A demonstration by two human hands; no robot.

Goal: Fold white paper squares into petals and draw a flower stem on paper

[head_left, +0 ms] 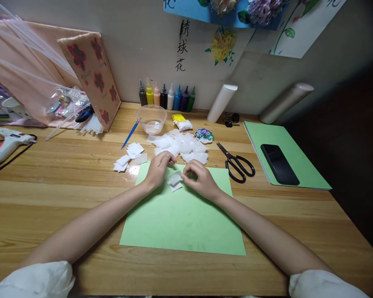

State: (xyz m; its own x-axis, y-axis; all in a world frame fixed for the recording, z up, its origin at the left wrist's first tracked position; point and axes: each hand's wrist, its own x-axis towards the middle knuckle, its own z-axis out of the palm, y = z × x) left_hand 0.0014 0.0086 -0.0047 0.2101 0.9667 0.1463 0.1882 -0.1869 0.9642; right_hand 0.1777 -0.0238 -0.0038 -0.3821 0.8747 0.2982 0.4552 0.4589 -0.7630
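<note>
Working remotely, I have the small white paper pieces (174, 181) on the far half of the green sheet (180, 223), between both hands. I judge them very light, thin and easily creased or torn, so I'd take them by an edge with barely any pressure. My right hand (197, 178), above the sheet's far part, is nearly closed, thumb and forefinger pinching the upper piece's right edge. My left hand (158, 169), by the sheet's far left corner, curls loosely; whether its fingertips grip anything, I can't tell

Grey wall (133, 49) behind wood-grained table (83, 174), darkness (354, 136) right
</note>
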